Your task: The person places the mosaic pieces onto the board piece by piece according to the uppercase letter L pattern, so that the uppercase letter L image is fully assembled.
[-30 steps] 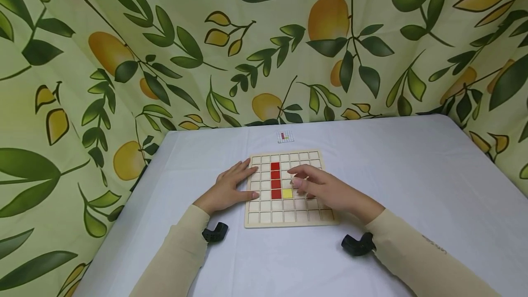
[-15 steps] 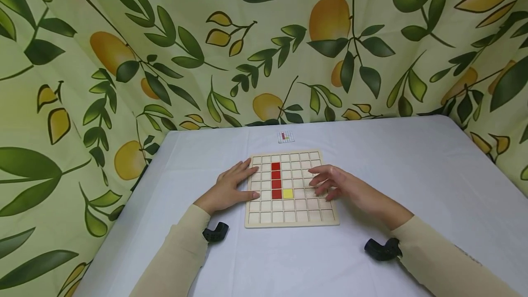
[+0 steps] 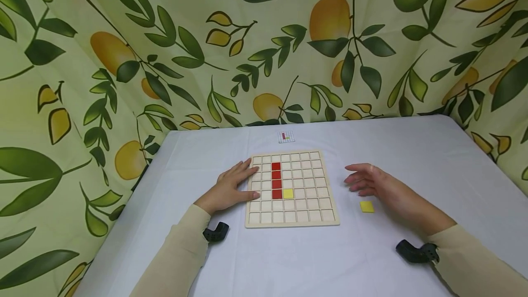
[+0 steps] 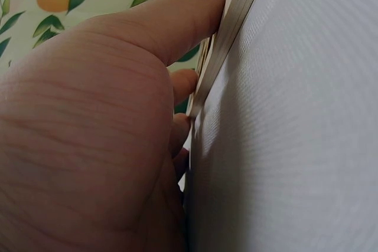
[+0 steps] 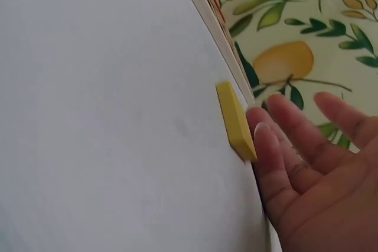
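A wooden grid board [image 3: 307,217] lies on the table, with a column of several red tiles [image 3: 276,174] and one yellow tile [image 3: 288,194] beside the lowest red one. My left hand [image 3: 227,188] rests on the board's left edge, thumb and fingertips over the rim; the left wrist view shows the thumb [image 4: 183,19] against that rim. To the right of the board, my right hand [image 3: 381,186] hovers with loosely bent fingers, holding nothing. Close by it, a loose yellow tile [image 3: 366,206] lies on the cloth. The right wrist view has this square tile [image 5: 236,123] near the fingertips.
A small pattern card [image 3: 286,137] with a coloured grid lies behind the board. White cloth [image 3: 412,141] covers the table. A curtain [image 3: 264,49] printed with fruit and leaves hangs behind it.
My right hand has moved off the board to the right. The loose yellow tile, out of sight in the earlier frames, now shows. My left hand has stayed on the board's edge.
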Tool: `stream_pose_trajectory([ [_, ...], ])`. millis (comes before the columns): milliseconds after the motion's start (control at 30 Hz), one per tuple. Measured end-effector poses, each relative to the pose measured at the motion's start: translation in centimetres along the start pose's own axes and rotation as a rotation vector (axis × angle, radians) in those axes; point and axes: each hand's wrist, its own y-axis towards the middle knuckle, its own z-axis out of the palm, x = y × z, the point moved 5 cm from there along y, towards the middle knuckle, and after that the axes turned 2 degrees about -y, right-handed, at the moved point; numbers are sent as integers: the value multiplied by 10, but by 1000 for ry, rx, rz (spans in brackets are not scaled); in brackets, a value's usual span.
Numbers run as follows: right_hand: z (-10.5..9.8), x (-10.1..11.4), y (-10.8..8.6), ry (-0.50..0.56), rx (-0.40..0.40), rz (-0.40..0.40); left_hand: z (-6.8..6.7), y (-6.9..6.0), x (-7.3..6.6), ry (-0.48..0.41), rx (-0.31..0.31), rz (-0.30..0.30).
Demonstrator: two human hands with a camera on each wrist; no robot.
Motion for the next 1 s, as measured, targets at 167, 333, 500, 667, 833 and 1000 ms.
stream_pose_trajectory([
  [167, -11, -12, -6, -176, -55, 34, 0, 0, 0, 0, 0, -3],
  [333, -15, -19, -7, -215, -50, 61, 0, 0, 0, 3, 2, 1],
  [500, -15, -18, -11, -260, 4, 40, 0, 1, 0, 2, -4, 8],
  [667, -15, -20, -13, -297, 58, 41, 0, 1, 0, 6, -6, 15],
  [833, -14, -21, -13, -312, 77, 62, 0, 1, 0, 5, -5, 16],
  [1000, -14, -20, -13, -332, 75, 84, 0, 1, 1, 0, -5, 15],
])
